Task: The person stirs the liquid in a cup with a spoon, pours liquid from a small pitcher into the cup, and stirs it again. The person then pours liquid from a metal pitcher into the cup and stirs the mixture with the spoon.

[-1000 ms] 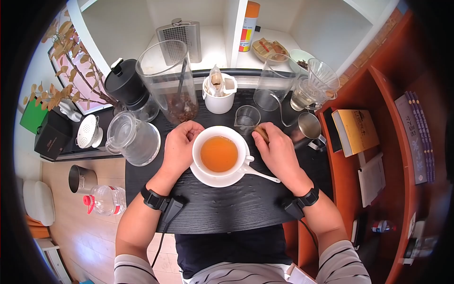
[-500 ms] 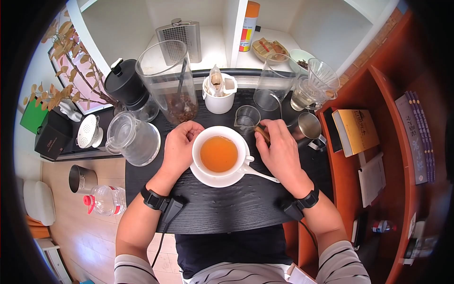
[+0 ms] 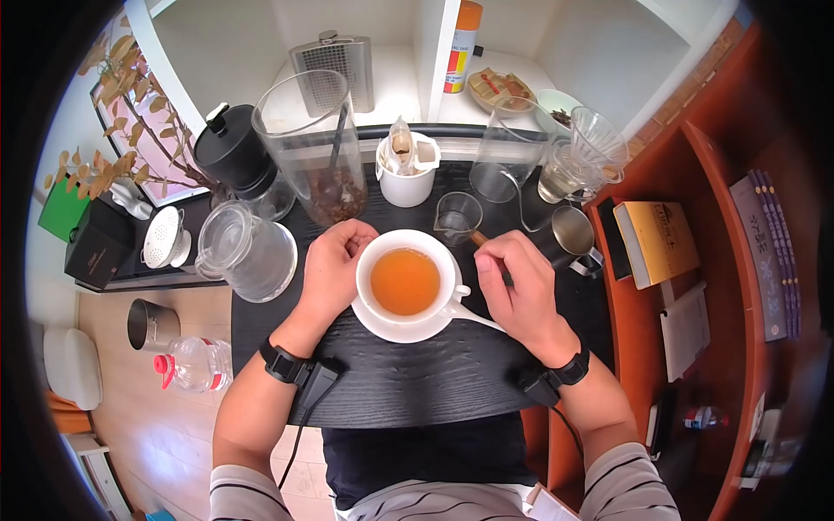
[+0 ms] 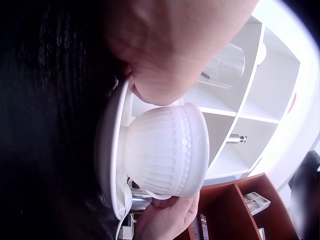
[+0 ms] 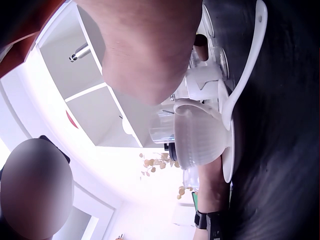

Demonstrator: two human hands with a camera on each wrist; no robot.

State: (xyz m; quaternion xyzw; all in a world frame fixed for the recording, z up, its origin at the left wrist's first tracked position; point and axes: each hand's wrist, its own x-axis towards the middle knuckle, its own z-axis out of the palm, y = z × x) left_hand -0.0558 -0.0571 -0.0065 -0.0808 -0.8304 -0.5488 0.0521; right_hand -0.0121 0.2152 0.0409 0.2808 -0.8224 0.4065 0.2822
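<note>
A white cup [image 3: 365, 286] of amber liquid stands on a white saucer [image 3: 391, 333]; in the left wrist view its side is ribbed. My left hand [image 3: 330, 269] is at the saucer's left edge, pinching the rim close beside the cup. A white spoon [image 3: 476, 319] lies on the saucer, its handle pointing right. My right hand [image 3: 526, 291] hovers right of the cup's handle [image 3: 463, 291], fingers loosely bent, holding nothing. Just beyond its fingertips is a small glass pitcher [image 3: 458, 217] with a wooden side handle [image 3: 478, 237].
Behind the cup stand a white mug [image 3: 407, 187] with a drip bag, a tall glass container [image 3: 308, 165] and an upturned-looking glass cylinder [image 3: 508, 165]. A glass jug [image 3: 248, 252] and black grinder [image 3: 234, 156] are left. A metal cup [image 3: 571, 233] and bookshelf [image 3: 686, 174] are right.
My right hand has let go of the pitcher's wooden handle and drawn back toward me, its fingers bending more. My left hand, the cup and the saucer stay in place.
</note>
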